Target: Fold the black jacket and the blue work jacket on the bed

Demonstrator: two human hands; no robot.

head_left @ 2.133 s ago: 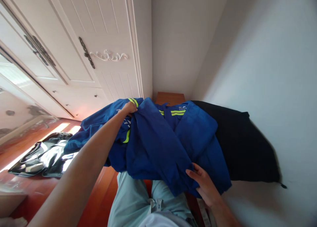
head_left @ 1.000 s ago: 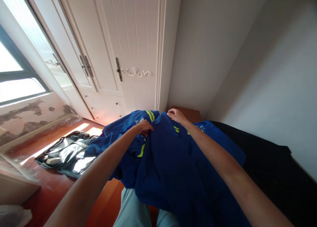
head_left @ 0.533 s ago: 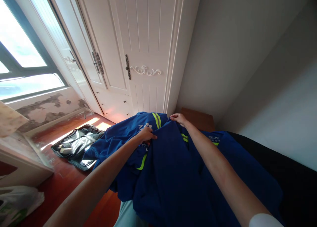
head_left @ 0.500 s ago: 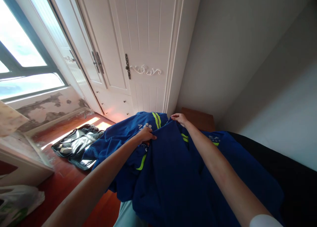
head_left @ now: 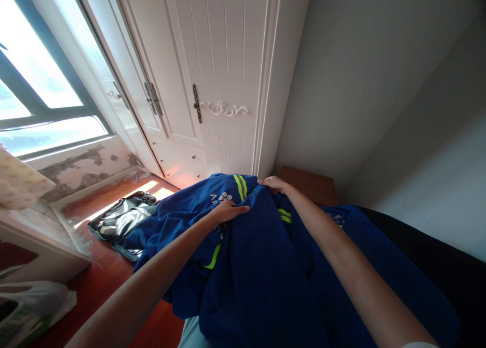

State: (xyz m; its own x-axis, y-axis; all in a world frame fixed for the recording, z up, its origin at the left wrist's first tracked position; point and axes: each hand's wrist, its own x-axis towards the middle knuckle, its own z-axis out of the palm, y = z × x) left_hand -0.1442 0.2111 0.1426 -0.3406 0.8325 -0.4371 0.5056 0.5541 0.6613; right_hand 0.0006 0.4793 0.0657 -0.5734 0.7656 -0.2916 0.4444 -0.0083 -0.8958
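A blue work jacket [head_left: 261, 257] with yellow-green and grey reflective stripes and white print lies spread in front of me, partly over my leg. My right hand [head_left: 272, 183] pinches its far edge close to a striped part. To the left and a little nearer, my left hand [head_left: 228, 211] grips the cloth, thumb stretched along the top and the other fingers partly hidden in the folds. More blue cloth [head_left: 364, 257] with small white print lies under and beyond my right forearm; whether it belongs to the same garment I cannot tell.
A white wardrobe [head_left: 231, 44] stands straight ahead. On the wooden floor at left lies an open suitcase [head_left: 129, 216] with shiny contents. A plastic bag [head_left: 38, 305] sits at lower left. A brown wooden piece [head_left: 309, 182] and a black surface [head_left: 413, 242] are at right.
My left hand has shifted slightly right over the cloth, its thumb now stretched out. My right hand has moved slightly left along the edge. The view has turned a little.
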